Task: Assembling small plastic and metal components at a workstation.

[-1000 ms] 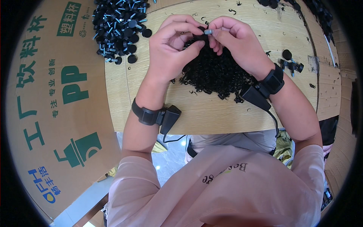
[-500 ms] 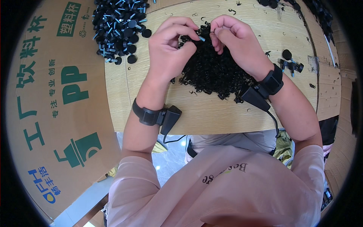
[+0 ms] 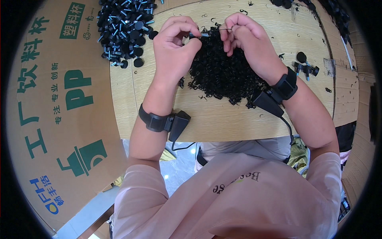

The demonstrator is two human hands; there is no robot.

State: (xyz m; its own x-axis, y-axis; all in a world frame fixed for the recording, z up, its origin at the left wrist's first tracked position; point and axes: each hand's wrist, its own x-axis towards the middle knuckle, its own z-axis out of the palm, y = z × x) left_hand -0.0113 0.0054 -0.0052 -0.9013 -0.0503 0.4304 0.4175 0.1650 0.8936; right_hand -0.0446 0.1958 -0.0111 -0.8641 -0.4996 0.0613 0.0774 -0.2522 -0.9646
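Observation:
My left hand [image 3: 175,46] pinches a small black knob with a short blue-grey screw shaft [image 3: 197,35], pointing right. My right hand [image 3: 244,42] holds a small black ring clip [image 3: 223,30] by the fingertips, close to the shaft's tip. Both hands hover over a heap of several black ring clips [image 3: 223,75] on the wooden table [image 3: 223,119]. Each wrist carries a black band with a small box.
A pile of black knob screws [image 3: 123,28] lies at the upper left of the table. A few loose knob screws [image 3: 305,67] lie at the right. A brown cardboard box [image 3: 55,119] with green print stands to the left.
The two hands have stayed together over the heap. The ring clip in the right hand has moved nearer to the screw shaft in the left hand.

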